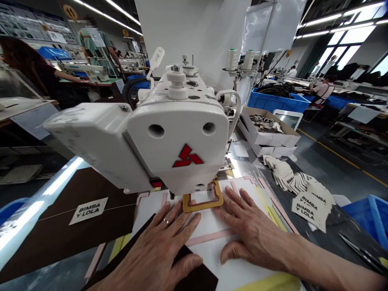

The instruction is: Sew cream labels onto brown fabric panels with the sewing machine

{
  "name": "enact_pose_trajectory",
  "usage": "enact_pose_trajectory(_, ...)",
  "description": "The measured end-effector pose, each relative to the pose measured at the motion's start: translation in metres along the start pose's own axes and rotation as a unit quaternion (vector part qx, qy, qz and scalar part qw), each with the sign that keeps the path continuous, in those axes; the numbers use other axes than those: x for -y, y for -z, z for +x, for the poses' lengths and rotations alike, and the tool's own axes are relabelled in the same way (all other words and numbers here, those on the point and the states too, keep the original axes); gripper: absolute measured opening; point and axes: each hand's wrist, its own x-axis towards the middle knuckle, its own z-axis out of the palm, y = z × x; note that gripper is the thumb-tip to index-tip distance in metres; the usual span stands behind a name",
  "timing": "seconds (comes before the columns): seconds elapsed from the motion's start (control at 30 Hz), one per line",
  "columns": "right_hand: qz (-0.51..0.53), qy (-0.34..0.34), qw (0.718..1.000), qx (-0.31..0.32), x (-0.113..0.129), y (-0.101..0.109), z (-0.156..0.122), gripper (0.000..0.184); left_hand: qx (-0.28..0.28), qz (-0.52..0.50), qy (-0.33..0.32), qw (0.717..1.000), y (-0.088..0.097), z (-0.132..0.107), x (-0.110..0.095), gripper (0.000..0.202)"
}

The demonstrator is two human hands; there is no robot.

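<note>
Below the white sewing machine head (178, 141), both my hands lie flat on a white sheet (209, 250) crossed by pink and yellow strips. My left hand (169, 238), with a ring on one finger, is spread over the sheet and a dark brown piece (197, 273). On the other side my right hand (245, 222) presses the sheet with its fingers stretched forward. Between the fingertips sits a yellow frame-shaped presser (186, 206) under the machine head. A dark brown panel (115, 218) with a BIMBA Y LOLA label (89, 211) lies at the left.
Loose printed labels (312, 202) fan out on the dark table at the right, with scissors (362, 252) nearer me. Behind them stand white cardboard boxes (269, 137) and a blue bin (275, 99). Thread cones (232, 60) rise behind the machine. Other people work at far tables.
</note>
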Motion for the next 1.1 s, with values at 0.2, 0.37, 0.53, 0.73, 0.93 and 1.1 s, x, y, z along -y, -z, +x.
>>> enact_pose_trajectory(0.2, 0.011, -0.003, 0.999, 0.035, 0.002, 0.006, 0.000, 0.097, 0.020, -0.019, 0.003, 1.000, 0.001, 0.002, 0.001, 0.081)
enact_pose_trajectory(0.37, 0.052, -0.003, 0.997, 0.062, -0.001, 0.011, 0.002, 0.097, 0.026, -0.009, -0.003, 1.000, 0.000, 0.002, 0.001, 0.080)
enact_pose_trajectory(0.53, 0.065, 0.012, 0.996, 0.067, -0.004, 0.009, 0.001, 0.094, 0.040, -0.014, -0.005, 0.999, 0.000, 0.002, 0.004, 0.077)
enact_pose_trajectory(0.73, 0.035, -0.001, 0.996, 0.078, 0.002, 0.010, 0.004, 0.092, 0.035, 0.000, -0.005, 0.999, -0.002, 0.001, 0.004, 0.080)
enact_pose_trajectory(0.93, 0.010, 0.005, 0.996, 0.092, 0.003, 0.013, 0.006, 0.091, 0.016, -0.017, 0.000, 1.000, -0.002, 0.002, 0.003, 0.088)
enact_pose_trajectory(1.1, -0.014, 0.038, 0.997, 0.070, 0.007, 0.002, -0.010, 0.082, -0.020, 0.012, -0.011, 1.000, -0.004, 0.000, 0.002, 0.089)
